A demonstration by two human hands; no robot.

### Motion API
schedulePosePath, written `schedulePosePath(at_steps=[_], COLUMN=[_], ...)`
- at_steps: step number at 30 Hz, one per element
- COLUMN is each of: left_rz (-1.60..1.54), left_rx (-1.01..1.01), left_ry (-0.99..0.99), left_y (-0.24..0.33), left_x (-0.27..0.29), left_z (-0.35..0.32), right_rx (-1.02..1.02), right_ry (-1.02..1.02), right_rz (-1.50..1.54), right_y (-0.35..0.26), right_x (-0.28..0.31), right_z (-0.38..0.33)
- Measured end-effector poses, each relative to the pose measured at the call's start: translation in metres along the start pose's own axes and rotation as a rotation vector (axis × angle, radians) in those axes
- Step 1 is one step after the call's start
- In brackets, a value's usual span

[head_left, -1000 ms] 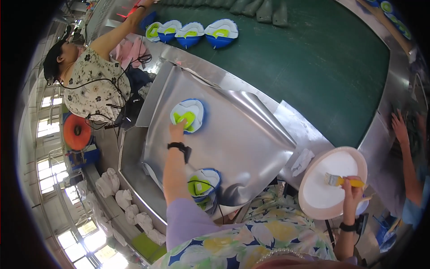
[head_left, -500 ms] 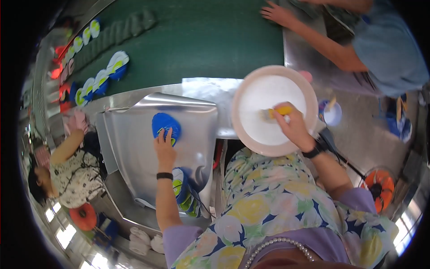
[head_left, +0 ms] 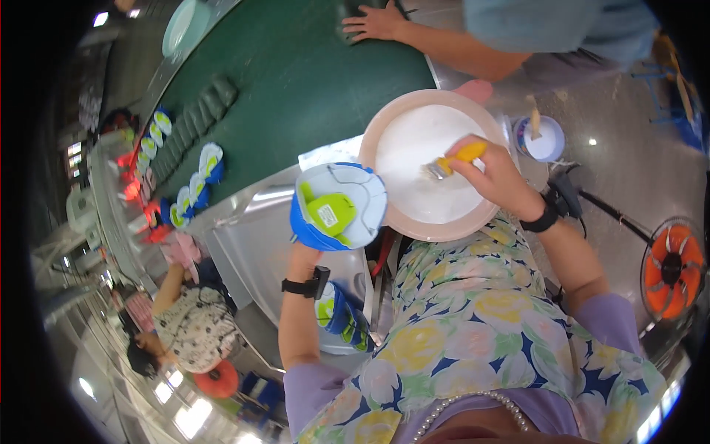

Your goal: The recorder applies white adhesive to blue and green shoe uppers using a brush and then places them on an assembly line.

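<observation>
My left hand (head_left: 305, 257) holds a blue shoe upper (head_left: 366, 211) from below, its opening turned up. A pale lining and a lime-green tongue with a small white label show inside; most of the fingers are hidden beneath it. My right hand (head_left: 499, 177) is closed round the yellow handle of a flat brush (head_left: 467, 152). The bristles are over the white liquid (head_left: 425, 137) in a wide beige-pink basin (head_left: 377, 144); whether they touch it I cannot tell. Several more blue and lime uppers (head_left: 340, 314) stand nested beside my left forearm.
Beyond the basin runs a green conveyor belt (head_left: 296, 81) with rows of uppers (head_left: 200, 181) and dark pieces (head_left: 196, 122). A co-worker's hand (head_left: 373, 22) rests at its far side. A small white pot (head_left: 546, 140) and an orange-bladed fan (head_left: 669, 266) stand at right.
My left hand has lifted the blue upper off the metal surface, brought it right beside the basin and turned its opening up. The brush stays over the basin. The view has shifted.
</observation>
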State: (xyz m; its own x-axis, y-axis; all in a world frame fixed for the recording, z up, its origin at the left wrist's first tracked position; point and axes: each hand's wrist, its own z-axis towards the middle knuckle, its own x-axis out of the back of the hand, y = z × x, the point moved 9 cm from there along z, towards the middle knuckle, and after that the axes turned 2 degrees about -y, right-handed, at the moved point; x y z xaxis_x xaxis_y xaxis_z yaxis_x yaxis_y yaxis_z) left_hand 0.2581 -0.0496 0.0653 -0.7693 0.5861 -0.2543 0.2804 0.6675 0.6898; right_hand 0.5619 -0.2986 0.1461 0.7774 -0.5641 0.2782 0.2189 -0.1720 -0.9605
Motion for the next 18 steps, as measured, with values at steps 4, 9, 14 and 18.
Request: schedulePosePath(at_steps=[4,9,14,18], left_rz=[0.261,0.602,0.887,1.166], left_rx=[-0.218,-0.650,-1.118,-1.377], left_ry=[-0.020,0.033,-0.069,-0.014], left_y=[0.009,0.030,0.057,0.075], left_x=[-0.074,-0.142,-0.197,-0.228], left_z=[0.015,0.007,-0.018,-0.041], right_rx=[-0.003,-0.188,-0.446,-0.532], right_ry=[0.226,0.301,0.290,0.225], right_rz=[0.247,0.155,0.457,0.674], right_y=[-0.002,0.000,0.031,0.034], right_x=[0.025,0.023,-0.001,0.000], right_z=[0.007,-0.014,-0.037,-0.044])
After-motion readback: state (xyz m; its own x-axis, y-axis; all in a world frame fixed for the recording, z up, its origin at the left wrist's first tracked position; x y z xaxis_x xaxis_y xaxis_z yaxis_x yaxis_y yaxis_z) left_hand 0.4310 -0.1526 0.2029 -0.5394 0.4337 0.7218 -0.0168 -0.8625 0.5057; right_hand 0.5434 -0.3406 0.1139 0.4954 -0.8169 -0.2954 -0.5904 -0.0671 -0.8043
